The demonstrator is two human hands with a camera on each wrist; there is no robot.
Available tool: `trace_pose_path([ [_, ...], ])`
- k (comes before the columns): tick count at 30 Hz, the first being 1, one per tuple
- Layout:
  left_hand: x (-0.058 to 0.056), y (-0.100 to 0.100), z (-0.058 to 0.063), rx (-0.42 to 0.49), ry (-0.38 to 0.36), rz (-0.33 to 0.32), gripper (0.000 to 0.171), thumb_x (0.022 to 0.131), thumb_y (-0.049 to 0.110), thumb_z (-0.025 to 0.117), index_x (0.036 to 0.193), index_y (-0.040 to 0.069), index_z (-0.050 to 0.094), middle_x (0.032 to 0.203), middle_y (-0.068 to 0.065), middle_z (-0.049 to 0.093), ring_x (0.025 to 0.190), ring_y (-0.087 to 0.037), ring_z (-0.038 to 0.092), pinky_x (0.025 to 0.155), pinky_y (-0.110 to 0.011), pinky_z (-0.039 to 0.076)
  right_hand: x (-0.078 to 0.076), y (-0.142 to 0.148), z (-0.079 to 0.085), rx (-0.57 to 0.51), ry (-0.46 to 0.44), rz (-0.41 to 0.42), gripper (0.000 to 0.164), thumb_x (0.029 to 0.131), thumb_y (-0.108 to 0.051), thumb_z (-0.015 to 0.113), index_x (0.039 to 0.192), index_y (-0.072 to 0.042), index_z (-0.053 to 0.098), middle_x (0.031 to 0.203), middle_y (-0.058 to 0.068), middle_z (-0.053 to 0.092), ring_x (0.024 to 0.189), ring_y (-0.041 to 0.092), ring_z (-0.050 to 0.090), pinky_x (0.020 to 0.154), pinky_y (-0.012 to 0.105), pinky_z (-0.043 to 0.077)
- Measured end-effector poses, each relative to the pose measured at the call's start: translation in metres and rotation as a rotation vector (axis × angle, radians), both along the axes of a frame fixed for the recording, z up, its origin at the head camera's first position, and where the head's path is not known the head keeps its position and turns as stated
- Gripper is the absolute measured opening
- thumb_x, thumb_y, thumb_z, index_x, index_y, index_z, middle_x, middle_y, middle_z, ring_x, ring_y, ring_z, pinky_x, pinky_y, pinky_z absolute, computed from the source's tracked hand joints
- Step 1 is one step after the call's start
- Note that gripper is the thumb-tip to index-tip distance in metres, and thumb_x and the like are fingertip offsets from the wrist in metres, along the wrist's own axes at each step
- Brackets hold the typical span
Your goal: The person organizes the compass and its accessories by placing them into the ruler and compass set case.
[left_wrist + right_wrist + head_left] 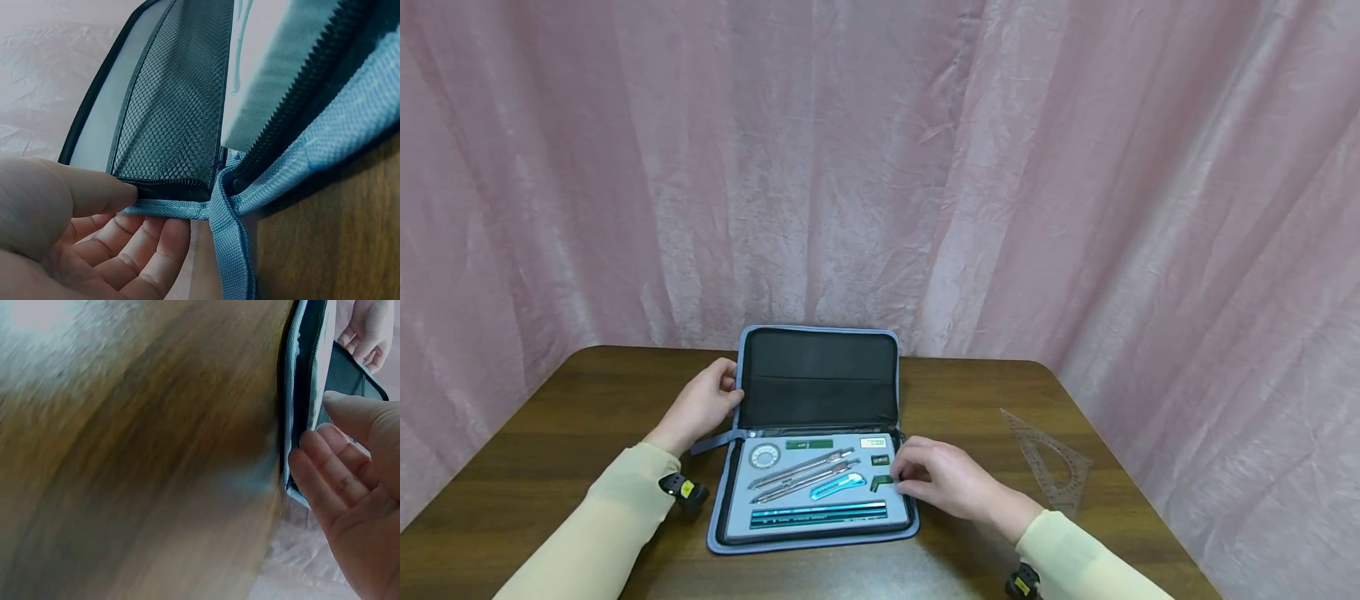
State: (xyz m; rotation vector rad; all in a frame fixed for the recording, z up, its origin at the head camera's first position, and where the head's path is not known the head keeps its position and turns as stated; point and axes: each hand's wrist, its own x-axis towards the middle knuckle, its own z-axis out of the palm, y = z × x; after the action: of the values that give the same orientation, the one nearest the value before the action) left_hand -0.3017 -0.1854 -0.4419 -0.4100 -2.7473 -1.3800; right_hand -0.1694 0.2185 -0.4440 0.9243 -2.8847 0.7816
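A blue-edged zip case lies unfolded on the table, its dark mesh-pocket lid raised at the back. Its pale tray bears two compasses, a light-blue utility knife, dark pencils, a round dial-like piece and small green items. My left hand pinches the lid's left edge, thumb inside and fingers behind. At the tray's right side, my right hand has its loosely bent fingers by the edge, holding nothing; whether they touch it is unclear.
A clear set square lies on the wooden table to the right. A blue strap sticks out from the case's left hinge. Behind the table hangs a pink curtain.
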Motion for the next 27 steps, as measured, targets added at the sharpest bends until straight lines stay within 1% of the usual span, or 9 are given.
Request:
trace_pose_path([
  [2,0.0,0.0,0.0,-0.003,0.001,0.001,0.037,0.109,0.003,0.064,0.143,-0.005,0.053,0.125,-0.026,0.061,0.104,-0.036,0.066,0.088,-0.051,0.061,0.002,0.004,0.001,0.002,0.009,-0.038,0.019,0.101,-0.01,0.083,0.119,-0.014,0.077,0.115,-0.002,0.073,0.102,0.013,0.071,0.092,0.036,0.061],
  [5,0.0,0.0,0.0,-0.006,0.003,0.003,0.037,0.109,0.003,0.064,0.143,-0.005,0.054,0.126,-0.026,0.061,0.106,-0.037,0.064,0.089,-0.051,0.06,0.004,0.011,0.003,0.025,0.057,-0.096,0.025,0.1,-0.013,0.084,0.124,-0.014,0.077,0.117,-0.001,0.075,0.104,0.017,0.072,0.092,0.039,0.061],
  [8,0.0,0.0,0.0,-0.005,0.002,0.005,0.035,0.109,0.003,0.064,0.143,-0.005,0.054,0.125,-0.025,0.061,0.106,-0.037,0.065,0.089,-0.051,0.06,0.005,0.021,0.006,0.057,0.126,-0.146,0.027,0.1,-0.016,0.084,0.126,-0.013,0.076,0.116,-0.002,0.075,0.105,0.02,0.073,0.091,0.04,0.061],
  [11,-0.001,0.0,-0.001,0.003,0.0,0.001,0.034,0.11,0.003,0.064,0.142,-0.004,0.054,0.123,-0.024,0.063,0.101,-0.035,0.068,0.089,-0.052,0.061,0.008,0.032,0.009,0.098,0.169,-0.2,0.029,0.101,-0.019,0.084,0.127,-0.012,0.076,0.117,0.0,0.076,0.107,0.023,0.074,0.091,0.043,0.06],
  [14,-0.001,0.0,0.0,0.002,0.003,-0.005,0.034,0.11,0.003,0.064,0.141,-0.005,0.054,0.122,-0.025,0.063,0.097,-0.034,0.069,0.089,-0.053,0.06,0.009,0.043,0.012,0.128,0.166,-0.264,0.03,0.101,-0.02,0.084,0.128,-0.011,0.077,0.119,0.003,0.077,0.11,0.026,0.074,0.092,0.048,0.06],
  [18,0.0,-0.001,0.001,0.001,-0.002,-0.009,0.034,0.11,0.003,0.064,0.141,-0.005,0.053,0.12,-0.025,0.064,0.096,-0.034,0.069,0.089,-0.054,0.06,0.012,0.057,0.015,0.168,0.137,-0.356,0.031,0.101,-0.023,0.084,0.129,-0.011,0.077,0.12,0.005,0.078,0.111,0.027,0.074,0.092,0.051,0.06],
  [24,-0.002,-0.001,0.0,0.001,-0.005,-0.008,0.033,0.111,0.004,0.063,0.141,-0.003,0.053,0.121,-0.025,0.064,0.098,-0.035,0.069,0.091,-0.055,0.06,0.013,0.084,0.018,0.243,0.118,-0.468,0.032,0.1,-0.025,0.085,0.127,-0.01,0.078,0.108,0.0,0.078,0.101,0.024,0.075,0.085,0.05,0.06],
  [27,-0.003,-0.001,-0.001,-0.004,-0.001,-0.007,0.032,0.11,0.004,0.063,0.14,-0.003,0.054,0.121,-0.025,0.064,0.099,-0.036,0.068,0.091,-0.055,0.059,0.014,0.1,0.018,0.272,0.097,-0.518,0.033,0.101,-0.026,0.084,0.128,-0.009,0.077,0.106,-0.001,0.078,0.097,0.023,0.075,0.082,0.051,0.06],
])
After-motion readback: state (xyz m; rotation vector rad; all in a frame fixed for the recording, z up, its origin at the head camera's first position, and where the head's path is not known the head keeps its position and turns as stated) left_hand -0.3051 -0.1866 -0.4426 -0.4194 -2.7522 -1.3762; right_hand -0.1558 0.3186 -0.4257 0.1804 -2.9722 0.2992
